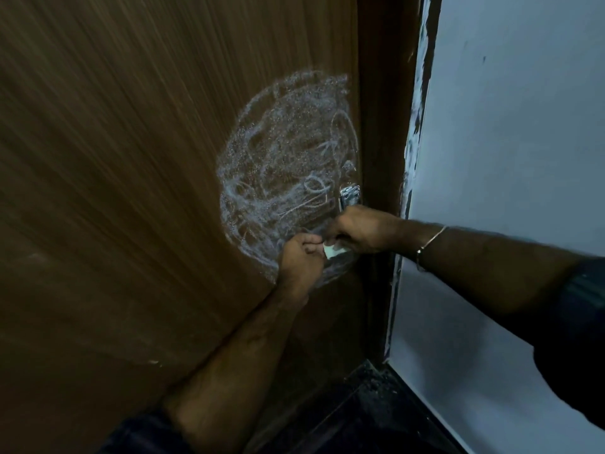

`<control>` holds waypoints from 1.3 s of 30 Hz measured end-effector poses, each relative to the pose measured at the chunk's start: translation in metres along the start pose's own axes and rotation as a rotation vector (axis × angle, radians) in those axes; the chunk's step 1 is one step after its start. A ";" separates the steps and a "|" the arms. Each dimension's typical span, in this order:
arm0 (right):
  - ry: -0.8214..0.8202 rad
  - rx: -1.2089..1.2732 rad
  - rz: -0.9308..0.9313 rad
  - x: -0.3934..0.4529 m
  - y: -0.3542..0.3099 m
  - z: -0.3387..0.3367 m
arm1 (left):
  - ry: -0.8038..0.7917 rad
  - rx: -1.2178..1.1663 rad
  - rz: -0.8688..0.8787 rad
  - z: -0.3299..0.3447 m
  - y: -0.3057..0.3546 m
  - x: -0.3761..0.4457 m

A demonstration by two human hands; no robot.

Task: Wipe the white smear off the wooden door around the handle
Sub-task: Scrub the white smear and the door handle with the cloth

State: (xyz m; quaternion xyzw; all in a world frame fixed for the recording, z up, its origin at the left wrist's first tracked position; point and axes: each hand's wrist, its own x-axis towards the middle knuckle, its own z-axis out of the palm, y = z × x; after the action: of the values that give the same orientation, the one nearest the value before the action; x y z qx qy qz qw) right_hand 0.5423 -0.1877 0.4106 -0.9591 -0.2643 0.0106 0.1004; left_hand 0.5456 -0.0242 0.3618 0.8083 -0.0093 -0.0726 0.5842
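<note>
Both hands point(330, 247) pinch a white pad point(431, 251) against the smeared wooden door point(131, 191); grey wall point(507, 142) right

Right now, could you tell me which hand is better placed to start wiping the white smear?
Probably the left hand: it pinches the small white pad at the white smear's lower edge. The right hand sits below the metal handle.

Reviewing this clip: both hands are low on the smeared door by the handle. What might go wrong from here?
1. The white piece pinched between left hand and right hand is tiny against the white smear; it may just spread residue.
2. The right hand hides the metal handle; smear there may be missed.
</note>
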 end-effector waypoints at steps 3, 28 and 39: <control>0.034 -0.002 0.057 0.000 -0.003 0.007 | -0.003 0.025 -0.002 0.000 0.001 0.000; 0.514 -0.075 0.228 -0.036 0.005 0.055 | -0.089 0.133 0.053 0.000 0.010 0.005; 0.753 0.105 0.451 -0.031 -0.005 0.075 | -0.129 0.344 0.149 -0.002 0.014 0.011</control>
State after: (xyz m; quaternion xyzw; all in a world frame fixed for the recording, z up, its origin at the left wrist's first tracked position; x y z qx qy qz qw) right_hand 0.5076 -0.1849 0.3373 -0.9234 0.0076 -0.3045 0.2335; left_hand 0.5581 -0.0283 0.3744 0.8870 -0.1187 -0.0781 0.4393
